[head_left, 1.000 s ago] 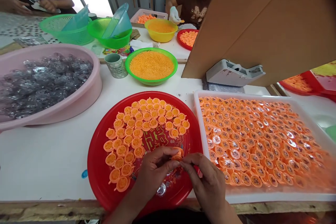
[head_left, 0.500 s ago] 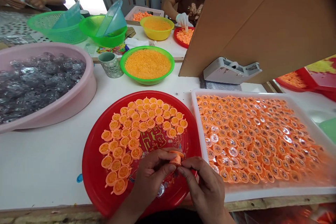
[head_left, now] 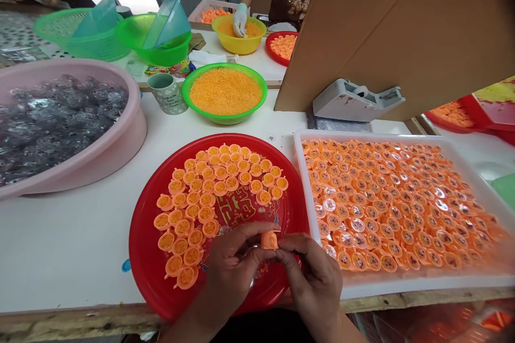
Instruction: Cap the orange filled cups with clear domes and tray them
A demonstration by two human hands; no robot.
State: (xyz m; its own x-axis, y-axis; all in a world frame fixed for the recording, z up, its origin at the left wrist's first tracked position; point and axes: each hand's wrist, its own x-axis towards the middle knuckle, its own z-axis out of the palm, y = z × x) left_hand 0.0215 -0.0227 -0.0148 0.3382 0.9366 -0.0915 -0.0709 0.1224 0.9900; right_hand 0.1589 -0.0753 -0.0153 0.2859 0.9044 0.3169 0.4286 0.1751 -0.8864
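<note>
cup turned; left hand, right hand pinch it above red tray of filled cups.

Sitting at the near edge of the worktop: a round plate, carrying open cups across its far and left parts. Lying just right, edge to edge: a tray packed with lidded cups. Resting left: a basin holding loose lids. Standing behind the plate: a bowl, a mug just left. Hovering over the plate's near part: left hand and right hand, fingers pinching a single cup between them.
</note>
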